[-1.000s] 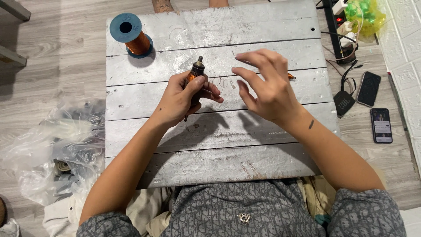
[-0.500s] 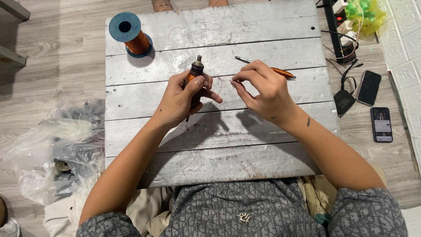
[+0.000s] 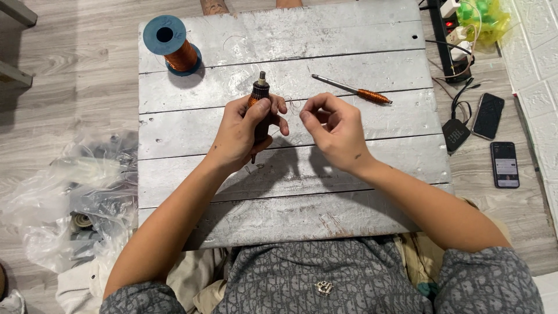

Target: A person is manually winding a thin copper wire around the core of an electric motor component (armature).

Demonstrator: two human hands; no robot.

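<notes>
Left hand (image 3: 244,131) grips dark cylindrical motor rotor with copper winding (image 3: 259,110), upright over grey plank table (image 3: 290,186); right hand (image 3: 334,131) beside it, fingers pinched narrow on thin wire, barely visible

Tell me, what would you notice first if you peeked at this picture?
Two hands meet over a grey plank table: the left hand grips a small dark motor rotor, and the right hand pinches its fingers beside it. A blue spool of copper wire stands at the far left corner.
</notes>
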